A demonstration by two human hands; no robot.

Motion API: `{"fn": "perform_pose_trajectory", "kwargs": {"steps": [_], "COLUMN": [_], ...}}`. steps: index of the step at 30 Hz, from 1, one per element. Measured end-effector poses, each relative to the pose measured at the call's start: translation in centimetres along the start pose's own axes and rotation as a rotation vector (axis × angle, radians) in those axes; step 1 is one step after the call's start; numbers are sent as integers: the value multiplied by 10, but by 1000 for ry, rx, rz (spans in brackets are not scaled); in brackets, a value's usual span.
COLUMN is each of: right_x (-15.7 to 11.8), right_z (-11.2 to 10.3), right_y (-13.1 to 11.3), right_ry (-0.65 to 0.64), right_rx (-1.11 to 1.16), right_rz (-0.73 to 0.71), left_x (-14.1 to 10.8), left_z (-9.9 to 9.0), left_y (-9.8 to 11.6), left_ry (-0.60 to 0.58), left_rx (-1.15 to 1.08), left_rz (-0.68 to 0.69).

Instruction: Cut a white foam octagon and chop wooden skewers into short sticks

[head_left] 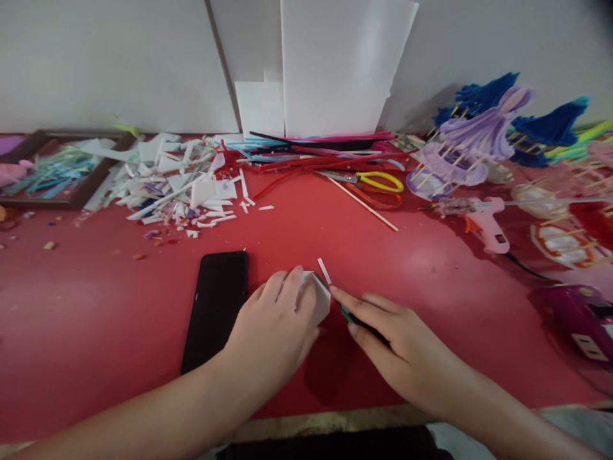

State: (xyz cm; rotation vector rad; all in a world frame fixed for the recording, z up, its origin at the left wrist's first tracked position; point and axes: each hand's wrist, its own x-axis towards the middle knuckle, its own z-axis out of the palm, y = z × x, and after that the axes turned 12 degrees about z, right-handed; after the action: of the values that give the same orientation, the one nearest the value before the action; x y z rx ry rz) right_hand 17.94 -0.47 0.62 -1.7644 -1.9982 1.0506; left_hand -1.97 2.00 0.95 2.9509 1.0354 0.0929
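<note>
My left hand (275, 313) is closed on a small white foam board piece (322, 308), whose cut corner shows past my fingers. In my right hand (397, 332) is a craft knife (366, 324) with a dark and green handle, my index finger stretched along it. Its blade lies against the piece's right edge. A thin white offcut strip (324, 271) rests just beyond the blade. Left of my left hand, a black phone (215, 306) lies flat on the red table (110, 319).
White scraps (182, 179) are heaped at the back left beside a brown frame (71, 203). Pipe cleaners (325, 150), yellow-handled scissors (380, 181) and a wooden stick (366, 206) lie behind. At right are a glue gun (491, 220), small umbrella-topped crafts (479, 131) and a purple power box (575, 322).
</note>
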Motion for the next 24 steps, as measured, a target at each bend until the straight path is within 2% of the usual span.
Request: {"fn": "perform_pose_trajectory", "kwargs": {"steps": [17,24], "right_x": [12,-11], "right_z": [2,1], "right_y": [-8,0], "right_ry": [-56,-104], "right_rx": [-85,-116], "right_rz": [15,79], "left_x": [0,0], "left_z": [0,5], "left_y": [-2,1], "left_ry": [9,-8], "left_rx": [9,31], "left_rz": [26,-1]}}
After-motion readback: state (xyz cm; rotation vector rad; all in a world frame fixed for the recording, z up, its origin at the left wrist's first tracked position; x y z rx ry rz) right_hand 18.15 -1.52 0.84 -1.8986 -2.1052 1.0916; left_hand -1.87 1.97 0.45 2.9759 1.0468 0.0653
